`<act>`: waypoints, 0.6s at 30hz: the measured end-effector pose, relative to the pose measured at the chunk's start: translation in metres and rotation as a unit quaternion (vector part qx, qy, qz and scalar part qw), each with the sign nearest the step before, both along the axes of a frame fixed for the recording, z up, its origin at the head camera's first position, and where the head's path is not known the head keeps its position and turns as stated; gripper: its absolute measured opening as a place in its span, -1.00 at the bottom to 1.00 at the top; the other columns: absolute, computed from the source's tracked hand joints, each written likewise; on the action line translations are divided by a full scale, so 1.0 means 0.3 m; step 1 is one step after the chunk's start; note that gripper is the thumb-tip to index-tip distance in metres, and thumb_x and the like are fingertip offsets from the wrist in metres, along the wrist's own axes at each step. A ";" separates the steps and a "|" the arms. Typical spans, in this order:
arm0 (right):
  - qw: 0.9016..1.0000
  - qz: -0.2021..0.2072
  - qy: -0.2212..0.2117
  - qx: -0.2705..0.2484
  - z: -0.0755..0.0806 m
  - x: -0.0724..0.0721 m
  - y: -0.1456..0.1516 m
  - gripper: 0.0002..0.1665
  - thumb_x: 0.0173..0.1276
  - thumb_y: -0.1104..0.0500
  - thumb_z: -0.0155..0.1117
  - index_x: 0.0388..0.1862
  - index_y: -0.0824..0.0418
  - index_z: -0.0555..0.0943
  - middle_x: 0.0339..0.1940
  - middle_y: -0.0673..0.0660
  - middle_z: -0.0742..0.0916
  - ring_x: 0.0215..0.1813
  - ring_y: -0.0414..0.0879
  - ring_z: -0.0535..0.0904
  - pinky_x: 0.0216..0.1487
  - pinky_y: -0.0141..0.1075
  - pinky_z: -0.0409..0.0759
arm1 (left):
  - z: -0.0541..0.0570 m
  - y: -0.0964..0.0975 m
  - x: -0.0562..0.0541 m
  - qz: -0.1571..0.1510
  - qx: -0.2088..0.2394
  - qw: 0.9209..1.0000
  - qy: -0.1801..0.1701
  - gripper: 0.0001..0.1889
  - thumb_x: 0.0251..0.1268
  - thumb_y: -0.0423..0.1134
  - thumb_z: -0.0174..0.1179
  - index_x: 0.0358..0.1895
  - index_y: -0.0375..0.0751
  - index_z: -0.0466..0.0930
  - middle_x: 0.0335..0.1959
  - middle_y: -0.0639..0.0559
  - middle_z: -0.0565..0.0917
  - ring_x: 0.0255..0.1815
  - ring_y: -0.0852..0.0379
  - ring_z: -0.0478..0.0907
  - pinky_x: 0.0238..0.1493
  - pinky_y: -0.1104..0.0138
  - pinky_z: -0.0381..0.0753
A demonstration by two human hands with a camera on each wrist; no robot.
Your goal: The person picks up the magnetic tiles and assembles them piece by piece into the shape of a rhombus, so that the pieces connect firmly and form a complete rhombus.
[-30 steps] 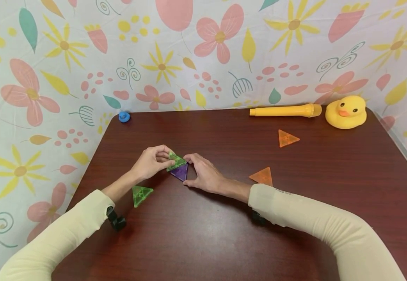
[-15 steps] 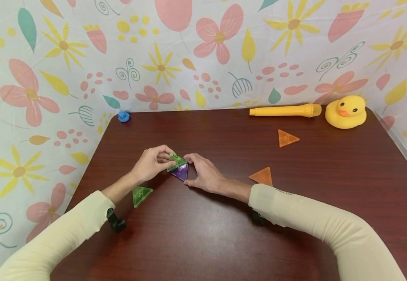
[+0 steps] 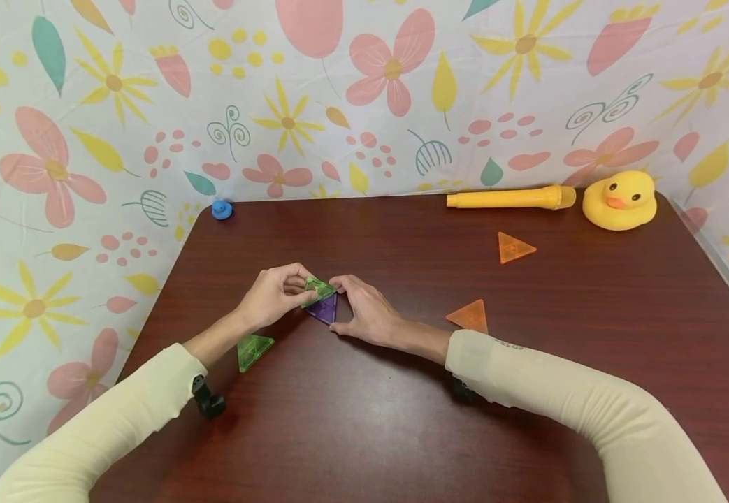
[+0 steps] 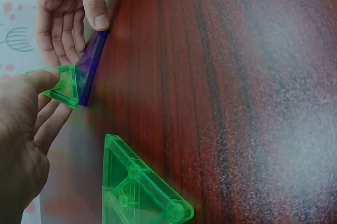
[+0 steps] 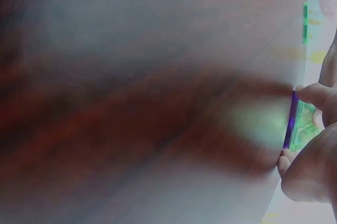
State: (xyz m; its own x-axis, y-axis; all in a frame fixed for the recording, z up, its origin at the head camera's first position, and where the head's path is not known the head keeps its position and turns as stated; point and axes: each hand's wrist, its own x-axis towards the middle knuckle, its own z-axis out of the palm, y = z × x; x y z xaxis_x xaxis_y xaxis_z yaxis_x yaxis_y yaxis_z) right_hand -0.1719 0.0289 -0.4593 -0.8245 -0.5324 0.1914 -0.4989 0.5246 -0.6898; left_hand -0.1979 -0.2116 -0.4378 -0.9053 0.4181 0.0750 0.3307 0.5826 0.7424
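My left hand [image 3: 274,297] pinches a clear green triangular magnetic tile [image 3: 320,288] between thumb and fingers, above the middle-left of the table. Just below it in the head view is a purple triangular tile [image 3: 325,309], which my right hand [image 3: 369,311] grips by its corners between thumb and fingers. In the left wrist view an edge of the held green tile [image 4: 67,89] meets the purple tile [image 4: 90,71], the two at an angle. On the table near my left wrist lies a second green triangular tile [image 3: 253,351].
Two orange triangular tiles [image 3: 469,316] [image 3: 515,248] lie to the right, one partly behind my right sleeve. Along the back edge are a yellow toy microphone [image 3: 509,198], a yellow rubber duck [image 3: 619,201] and a small blue duck [image 3: 221,209]. A flowered cloth [image 3: 364,140] hangs behind the table [image 3: 389,433].
The held green tile has tilted and shifted slightly toward the purple one, with my left hand moving a little the same way. My right hand keeps its place on the purple tile.
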 end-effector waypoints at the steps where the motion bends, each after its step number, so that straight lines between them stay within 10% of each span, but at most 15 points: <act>1: 1.000 0.001 0.000 0.000 0.001 0.000 0.000 -0.08 0.10 0.21 0.75 0.39 0.35 0.49 0.25 0.21 0.67 0.28 0.07 0.63 0.32 -0.05 0.57 | -0.001 0.000 -0.001 0.000 -0.001 1.000 0.001 -0.83 0.36 -0.31 0.49 -0.07 -0.11 0.74 -0.06 -0.04 0.81 0.01 0.00 0.79 0.01 0.13 0.77; 18: 1.000 0.006 -0.009 0.006 0.011 0.004 0.001 -0.08 0.14 0.21 0.73 0.43 0.37 0.48 0.28 0.24 0.66 0.29 0.09 0.63 0.33 -0.04 0.57 | -0.007 0.004 0.011 -0.023 -0.024 0.999 0.020 -0.75 0.36 -0.25 0.51 0.05 -0.01 0.81 0.04 -0.03 0.81 0.04 -0.03 0.79 0.04 0.06 0.76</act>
State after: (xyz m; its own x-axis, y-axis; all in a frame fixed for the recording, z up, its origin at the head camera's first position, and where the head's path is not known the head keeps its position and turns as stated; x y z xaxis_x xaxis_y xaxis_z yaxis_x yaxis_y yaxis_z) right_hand -0.1707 0.0293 -0.4560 -0.8210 -0.5450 0.1702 -0.4934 0.5273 -0.6917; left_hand -0.1947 -0.2105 -0.4399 -0.8816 0.4635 0.0889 0.3863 0.6005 0.7001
